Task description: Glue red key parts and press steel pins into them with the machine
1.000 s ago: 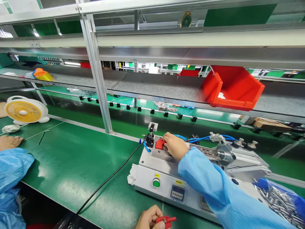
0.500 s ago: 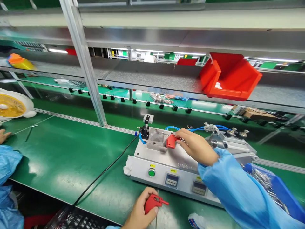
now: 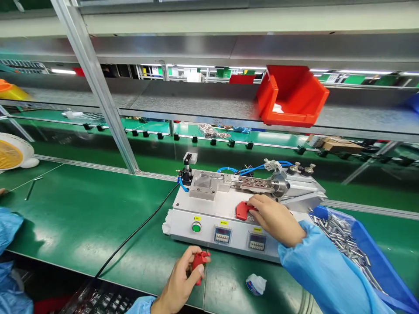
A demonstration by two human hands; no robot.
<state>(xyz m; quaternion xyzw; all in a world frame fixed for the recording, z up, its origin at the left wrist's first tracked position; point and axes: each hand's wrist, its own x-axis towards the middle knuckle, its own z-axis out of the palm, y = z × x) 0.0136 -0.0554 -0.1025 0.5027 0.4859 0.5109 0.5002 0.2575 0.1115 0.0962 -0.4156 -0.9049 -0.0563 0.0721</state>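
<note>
Right hand pinches a red plastic clip low over the benchtop press; left hand grips a second red clip, apparently in reserve.

Bright, even light from overhead, strip lamps glowing far left. Pale glare pools on the green mat near left, and the steel shelf shines too. Just a soft shadow under the left hand. The frame post leans, bent by the wide lens; the near-right blue sleeve smears slightly.
</note>
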